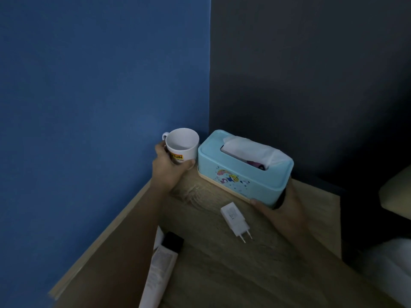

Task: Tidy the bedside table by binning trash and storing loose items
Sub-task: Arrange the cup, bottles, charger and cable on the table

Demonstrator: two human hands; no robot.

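A white mug (182, 143) with a yellow label stands at the far left corner of the wooden bedside table (222, 263). My left hand (169, 167) is wrapped around its near side. Beside it lies a light blue tissue box (240, 174) with a white tissue sticking out of the top. My right hand (280, 210) grips the box's near right end. A white charger plug (236, 221) lies flat on the table between my arms. A white tube with a black cap (162, 261) lies by the left edge, partly hidden under my left forearm.
A blue wall (100, 96) runs along the table's left side and a dark wall (311, 74) stands behind it. A bed edge with pale bedding (393, 196) shows at the right.
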